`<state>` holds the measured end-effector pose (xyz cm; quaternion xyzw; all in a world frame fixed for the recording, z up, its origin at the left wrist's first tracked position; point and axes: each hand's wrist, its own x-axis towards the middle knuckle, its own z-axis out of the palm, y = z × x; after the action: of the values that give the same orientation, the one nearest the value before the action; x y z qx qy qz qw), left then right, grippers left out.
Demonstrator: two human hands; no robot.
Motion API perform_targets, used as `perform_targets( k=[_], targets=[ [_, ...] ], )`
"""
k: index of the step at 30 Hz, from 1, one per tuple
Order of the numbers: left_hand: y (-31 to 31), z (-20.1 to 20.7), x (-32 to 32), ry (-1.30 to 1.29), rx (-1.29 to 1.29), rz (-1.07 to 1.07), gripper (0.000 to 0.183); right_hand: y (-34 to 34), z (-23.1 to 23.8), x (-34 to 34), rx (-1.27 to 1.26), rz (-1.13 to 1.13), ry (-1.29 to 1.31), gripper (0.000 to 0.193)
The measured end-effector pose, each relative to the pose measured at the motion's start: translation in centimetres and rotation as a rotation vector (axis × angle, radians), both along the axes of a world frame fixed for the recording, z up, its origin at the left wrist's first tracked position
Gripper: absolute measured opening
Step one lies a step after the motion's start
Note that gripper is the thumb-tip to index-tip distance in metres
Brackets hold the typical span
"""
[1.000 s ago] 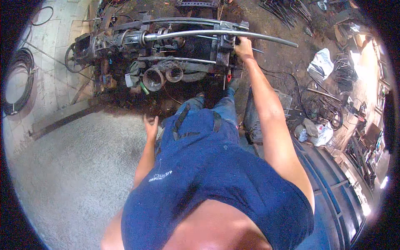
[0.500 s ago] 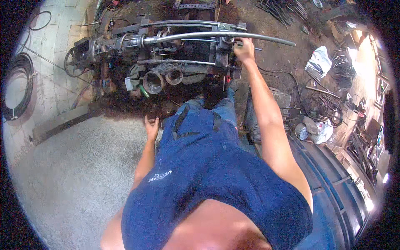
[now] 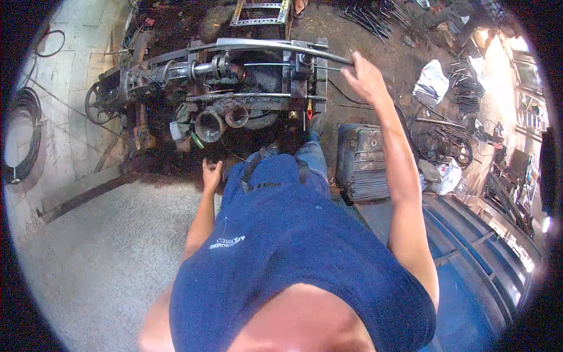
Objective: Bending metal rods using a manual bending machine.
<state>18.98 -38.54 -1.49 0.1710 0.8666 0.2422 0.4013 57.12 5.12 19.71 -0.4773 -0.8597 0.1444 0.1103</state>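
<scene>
A long grey metal rod (image 3: pixel 281 46) lies slantwise over the far side of a greasy machine (image 3: pixel 158 79). My right hand (image 3: pixel 368 80) is closed around the rod's right end, beyond the machine's right side. The rod's left end is apart from the round collar (image 3: pixel 221 66) at the machine's middle. My left hand (image 3: pixel 212 174) hangs by my waist, holding nothing, fingers apart and slightly bent. It is nearest to the machine's front, below a funnel-shaped metal cup (image 3: pixel 209 126).
A stack of metal pieces (image 3: pixel 363 161) stands right of my legs. Bundles of bent rods (image 3: pixel 375 20) and a white sack (image 3: pixel 431 82) lie on the floor at right. A coiled black hose (image 3: pixel 26 138) hangs on the left wall. Blue metal panels (image 3: pixel 463 264) lie at lower right.
My right hand has moved from the machine's right block out to the rod's end. The rod has come out of line with the collar and shifted to the far side. My left hand stays low.
</scene>
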Motion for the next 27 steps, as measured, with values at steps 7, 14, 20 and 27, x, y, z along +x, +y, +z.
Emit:
perform_targets(
  k=[7,14,20,27],
  targets=[
    [0.0,1.1,0.5,-0.016,0.165,0.081,0.088,-9.4,1.1,-10.8,-0.479,0.320,0.100,0.028],
    [-7.6,-2.1,1.1,0.061,0.065,0.145,0.089,11.8,-0.1,-21.1,-0.502,0.025,0.497,0.028],
    [-9.1,-0.2,3.2,-0.122,0.031,0.314,0.084,14.0,9.2,-18.4,-0.318,0.237,0.884,0.021],
    [-6.5,-2.4,1.1,-0.100,-0.061,0.146,0.085,9.8,8.1,-9.7,-0.495,0.136,0.681,0.028]
  ],
)
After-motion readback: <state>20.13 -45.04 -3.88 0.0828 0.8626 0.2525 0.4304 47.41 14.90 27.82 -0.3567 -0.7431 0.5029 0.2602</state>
